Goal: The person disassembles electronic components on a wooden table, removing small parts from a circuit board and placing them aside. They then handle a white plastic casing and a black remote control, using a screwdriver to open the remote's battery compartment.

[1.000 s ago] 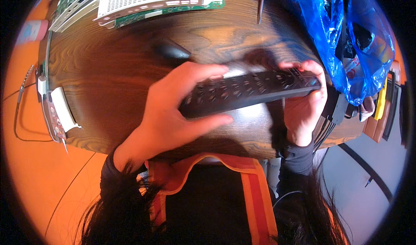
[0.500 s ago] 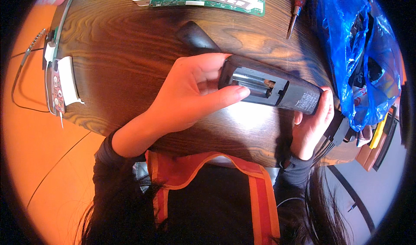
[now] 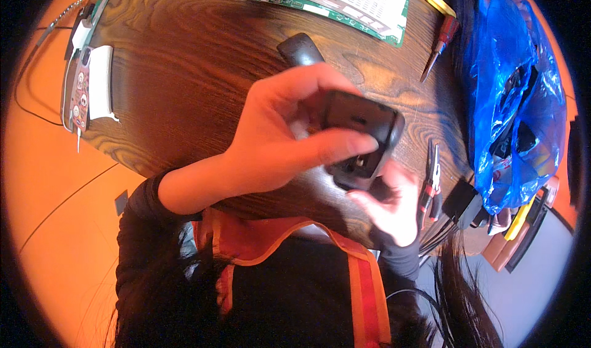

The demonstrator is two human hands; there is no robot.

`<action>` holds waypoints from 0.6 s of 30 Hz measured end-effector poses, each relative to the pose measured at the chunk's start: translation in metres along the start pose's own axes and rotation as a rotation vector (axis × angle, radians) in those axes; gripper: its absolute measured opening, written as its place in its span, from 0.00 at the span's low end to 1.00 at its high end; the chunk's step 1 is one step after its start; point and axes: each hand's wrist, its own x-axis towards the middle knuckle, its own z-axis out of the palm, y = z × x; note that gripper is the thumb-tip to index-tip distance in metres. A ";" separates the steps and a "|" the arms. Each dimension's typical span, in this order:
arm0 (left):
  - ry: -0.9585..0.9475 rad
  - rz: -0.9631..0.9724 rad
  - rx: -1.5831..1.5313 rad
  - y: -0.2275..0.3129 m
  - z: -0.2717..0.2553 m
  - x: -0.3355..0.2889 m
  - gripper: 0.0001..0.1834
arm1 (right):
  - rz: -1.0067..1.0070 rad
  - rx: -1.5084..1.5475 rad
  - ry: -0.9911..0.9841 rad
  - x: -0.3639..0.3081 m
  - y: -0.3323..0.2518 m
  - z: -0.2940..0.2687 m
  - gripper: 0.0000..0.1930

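A black remote control [image 3: 363,114] is stood up steeply, so its end faces me. My left hand [image 3: 277,132] is wrapped round its upper part, with the thumb pressed across the underside over the battery bay. A small metal contact shows beside the thumb; the batteries are mostly hidden. My right hand [image 3: 394,206] is at the lower end, thumb on one side and fingers on the other, slightly blurred. Just beyond my left hand a dark, rounded black piece [image 3: 300,49] lies on the table, partly covered by the hand.
On the wooden table [image 3: 178,52] a green circuit board with a white perforated metal cover [image 3: 345,3] lies at the back. To the right are a red-handled screwdriver [image 3: 440,46], pliers [image 3: 431,185] and a blue plastic bag [image 3: 502,101]. A patterned case [image 3: 79,95] sits at the left edge.
The remote control has swung from lying across, battery bay with its cells showing, to nearly end-on. My right hand has come left and lower with it. The pliers now show at the right.
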 end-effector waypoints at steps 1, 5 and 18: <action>0.001 0.005 0.011 -0.001 0.001 -0.003 0.18 | -0.085 -0.082 -0.022 0.003 0.002 0.005 0.18; 0.049 0.031 0.199 0.012 0.006 -0.009 0.16 | -0.202 -0.155 -0.066 0.010 0.003 0.008 0.16; 0.060 0.148 0.488 0.025 0.008 0.002 0.15 | -0.119 -0.086 -0.071 0.009 -0.001 0.008 0.14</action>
